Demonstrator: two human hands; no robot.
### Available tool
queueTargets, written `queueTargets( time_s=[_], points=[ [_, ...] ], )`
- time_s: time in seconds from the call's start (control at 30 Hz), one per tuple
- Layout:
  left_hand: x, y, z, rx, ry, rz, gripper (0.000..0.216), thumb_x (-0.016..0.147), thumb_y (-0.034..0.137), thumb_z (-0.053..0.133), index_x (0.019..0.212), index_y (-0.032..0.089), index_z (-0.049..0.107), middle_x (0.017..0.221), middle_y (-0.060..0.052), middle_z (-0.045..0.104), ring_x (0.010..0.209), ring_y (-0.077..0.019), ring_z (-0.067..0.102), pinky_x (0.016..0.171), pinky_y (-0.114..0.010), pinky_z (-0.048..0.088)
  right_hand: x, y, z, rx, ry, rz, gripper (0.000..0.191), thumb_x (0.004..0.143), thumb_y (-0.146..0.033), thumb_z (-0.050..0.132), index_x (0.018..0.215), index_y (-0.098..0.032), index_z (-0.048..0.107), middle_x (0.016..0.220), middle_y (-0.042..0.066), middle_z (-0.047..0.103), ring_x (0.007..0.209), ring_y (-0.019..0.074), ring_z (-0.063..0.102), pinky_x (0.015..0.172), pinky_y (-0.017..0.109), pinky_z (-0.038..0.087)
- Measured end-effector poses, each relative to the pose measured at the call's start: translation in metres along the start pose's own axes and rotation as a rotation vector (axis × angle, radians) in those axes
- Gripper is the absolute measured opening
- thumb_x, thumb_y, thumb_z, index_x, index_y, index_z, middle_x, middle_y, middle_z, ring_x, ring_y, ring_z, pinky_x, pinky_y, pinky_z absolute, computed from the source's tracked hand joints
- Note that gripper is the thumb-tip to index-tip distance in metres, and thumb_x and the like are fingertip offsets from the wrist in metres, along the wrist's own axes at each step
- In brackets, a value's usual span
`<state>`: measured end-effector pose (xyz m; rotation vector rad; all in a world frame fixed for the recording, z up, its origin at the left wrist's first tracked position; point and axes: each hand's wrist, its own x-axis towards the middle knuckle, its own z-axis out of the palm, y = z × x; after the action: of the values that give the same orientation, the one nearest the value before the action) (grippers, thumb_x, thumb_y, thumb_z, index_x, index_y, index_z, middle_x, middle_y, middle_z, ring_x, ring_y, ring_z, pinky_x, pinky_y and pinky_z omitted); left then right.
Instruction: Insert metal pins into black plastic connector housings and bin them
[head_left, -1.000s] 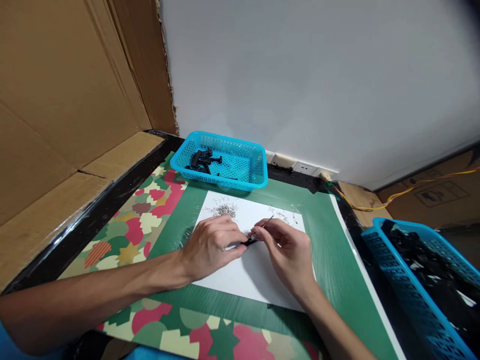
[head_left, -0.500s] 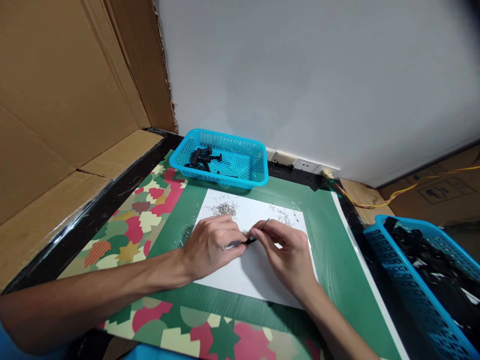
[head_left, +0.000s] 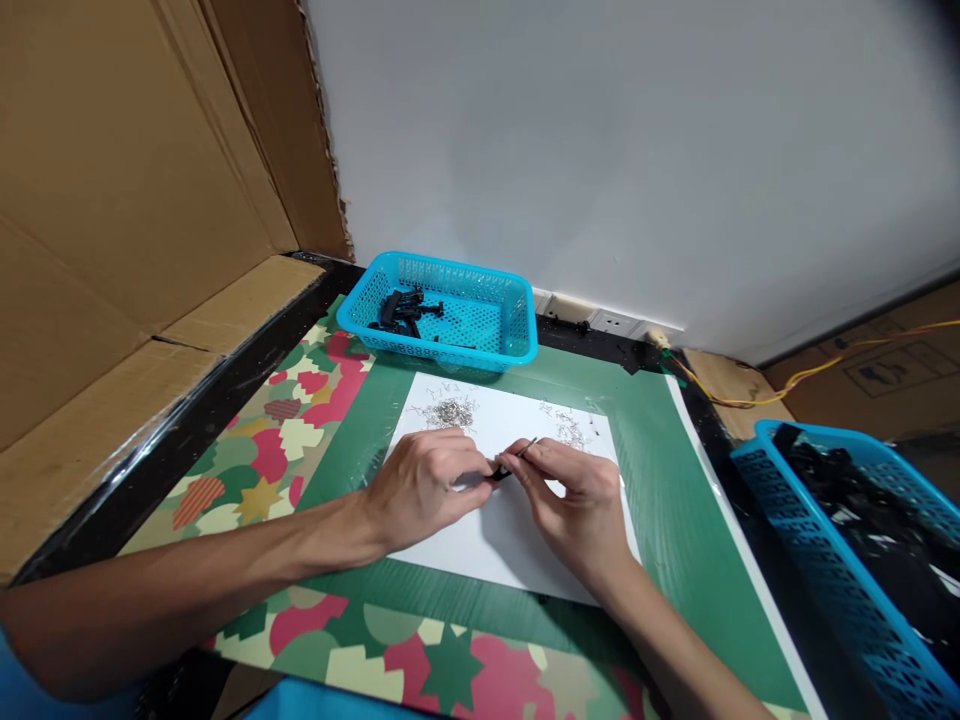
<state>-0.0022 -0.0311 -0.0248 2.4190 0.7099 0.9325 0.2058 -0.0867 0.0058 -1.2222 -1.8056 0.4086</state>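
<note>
Above the white sheet, my left hand (head_left: 431, 485) is closed, with thumb and fingers pinching a small black part (head_left: 501, 472). My right hand (head_left: 574, 495) meets it from the other side. Its thumb and forefinger are pressed together on a thin, narrow piece (head_left: 529, 447) whose tip sticks up past the fingers; its kind is too small to make out. Fingers hide most of both items. A heap of tiny metal pieces (head_left: 452, 412) lies on the sheet beyond my left hand, and a looser scatter of tiny metal pieces (head_left: 566, 428) lies beyond my right.
The white sheet (head_left: 510, 565) rests on a green mat (head_left: 675, 520). Behind it stands a blue basket (head_left: 480, 358) holding several black plastic parts (head_left: 405, 310). Another blue basket (head_left: 817, 520) at right is full of black items. Cardboard (head_left: 135, 150) walls the left; sockets (head_left: 611, 322) line the wall.
Both hands stay together around the black part, with only slight finger movement. The view has shifted a little.
</note>
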Motion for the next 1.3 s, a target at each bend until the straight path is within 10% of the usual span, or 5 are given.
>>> queueTargets(
  time_s=[0.4, 0.63, 0.9, 1.3],
  points=[
    [0.005, 0.003, -0.002, -0.021, 0.001, -0.078, 0.007, 0.095, 0.016, 0.074, 0.09, 0.017, 0.077, 0.078, -0.003, 0.071, 0.077, -0.0201, 0.067, 0.068, -0.031, 0.048, -0.004, 0.001, 0.005, 0.106, 0.064, 0.087, 0.021, 0.103, -0.02, 0.07, 0.083, -0.021, 0.076, 0.081, 0.004, 0.078, 0.069, 0.0173, 0.072, 0.065, 0.03, 0.056],
    [0.007, 0.008, -0.002, -0.065, 0.041, -0.125, 0.008, 0.099, 0.022, 0.073, 0.107, 0.021, 0.072, 0.093, -0.002, 0.073, 0.085, -0.0192, 0.067, 0.078, -0.031, 0.05, 0.012, 0.027, -0.039, 0.087, 0.377, 0.302, 0.021, 0.106, -0.037, 0.065, 0.111, -0.02, 0.076, 0.09, 0.006, 0.078, 0.082, 0.0231, 0.073, 0.077, 0.036, 0.057],
    [0.009, 0.008, -0.002, -0.227, 0.082, -0.384, 0.015, 0.106, 0.035, 0.062, 0.117, 0.026, 0.055, 0.092, 0.003, 0.069, 0.074, -0.0152, 0.064, 0.069, -0.027, 0.047, 0.027, 0.075, -0.064, -0.426, -0.079, 0.356, 0.023, 0.102, -0.035, 0.059, 0.099, -0.022, 0.078, 0.095, 0.009, 0.075, 0.091, 0.0271, 0.063, 0.081, 0.036, 0.042],
    [0.014, 0.011, -0.005, -0.303, 0.107, -0.421, 0.012, 0.103, 0.03, 0.063, 0.112, 0.025, 0.057, 0.094, 0.003, 0.065, 0.072, -0.0134, 0.058, 0.067, -0.027, 0.045, 0.037, 0.088, -0.046, -0.383, -0.157, 0.365, 0.017, 0.093, -0.026, 0.067, 0.094, -0.021, 0.083, 0.094, 0.009, 0.077, 0.087, 0.0262, 0.067, 0.08, 0.035, 0.044]
  ],
)
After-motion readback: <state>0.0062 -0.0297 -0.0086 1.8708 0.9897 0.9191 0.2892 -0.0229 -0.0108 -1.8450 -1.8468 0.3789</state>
